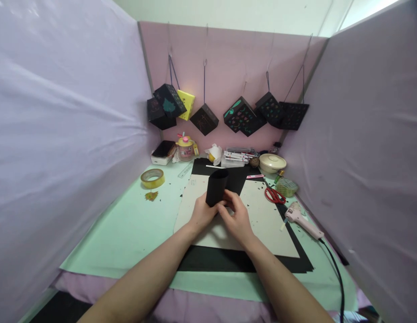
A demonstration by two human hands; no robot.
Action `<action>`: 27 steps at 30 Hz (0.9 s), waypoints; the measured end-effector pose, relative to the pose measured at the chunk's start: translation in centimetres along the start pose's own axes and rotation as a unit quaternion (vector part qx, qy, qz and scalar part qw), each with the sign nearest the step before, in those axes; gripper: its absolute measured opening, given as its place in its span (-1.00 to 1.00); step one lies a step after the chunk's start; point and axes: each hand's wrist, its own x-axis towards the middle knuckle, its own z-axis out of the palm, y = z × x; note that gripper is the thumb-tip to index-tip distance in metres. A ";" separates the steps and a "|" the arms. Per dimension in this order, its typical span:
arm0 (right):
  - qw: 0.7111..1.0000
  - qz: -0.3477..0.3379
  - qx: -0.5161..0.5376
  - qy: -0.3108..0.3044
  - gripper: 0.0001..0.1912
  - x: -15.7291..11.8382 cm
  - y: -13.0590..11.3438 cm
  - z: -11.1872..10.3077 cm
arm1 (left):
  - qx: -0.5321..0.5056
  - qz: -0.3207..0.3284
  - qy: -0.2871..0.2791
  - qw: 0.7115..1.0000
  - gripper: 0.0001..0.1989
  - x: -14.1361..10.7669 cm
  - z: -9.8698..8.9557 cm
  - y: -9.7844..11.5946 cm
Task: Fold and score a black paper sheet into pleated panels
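Observation:
A sheet of black paper, curled into an upright tube with its open end up, is held above the middle of the table. My left hand wraps round its lower left side, with most of the fingers hidden behind it. At the lower right edge, the bent fingers and thumb of my right hand close on the same paper. Beneath both hands lies a pale board on larger black sheets. Small black scraps are scattered over the board.
Right of the board lie red-handled scissors, a pink cutter and a corded glue gun. A tape roll and a leaf lie left. Markers, a jar and a lidded bowl stand behind; black boxes hang above.

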 end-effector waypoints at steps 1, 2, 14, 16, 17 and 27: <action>1.000 0.001 -0.003 0.002 -0.58 0.0 0.0 0.0 | 0.001 -0.001 -0.006 1.000 -0.71 0.0 0.0 0.0; 1.000 0.002 -0.005 0.004 -0.57 -0.1 -0.1 0.0 | -0.001 0.000 -0.014 1.000 -0.69 0.0 0.0 0.1; 0.989 -0.075 -0.121 0.041 -0.62 -0.2 -0.1 -0.3 | -0.007 0.028 -0.018 0.999 -0.77 -0.1 0.3 -0.4; 0.985 -0.091 -0.138 0.041 -0.61 -0.2 -0.2 -0.4 | -0.018 0.026 -0.013 0.999 -0.76 -0.1 0.3 -0.2; 0.985 -0.095 -0.141 0.039 -0.60 -0.2 -0.3 -0.4 | -0.023 0.024 -0.010 0.999 -0.76 -0.1 0.3 -0.1; 0.995 -0.081 -0.060 -0.021 -0.46 -0.5 -0.2 -0.2 | -0.129 -0.072 0.035 0.988 -0.65 -0.2 0.1 1.1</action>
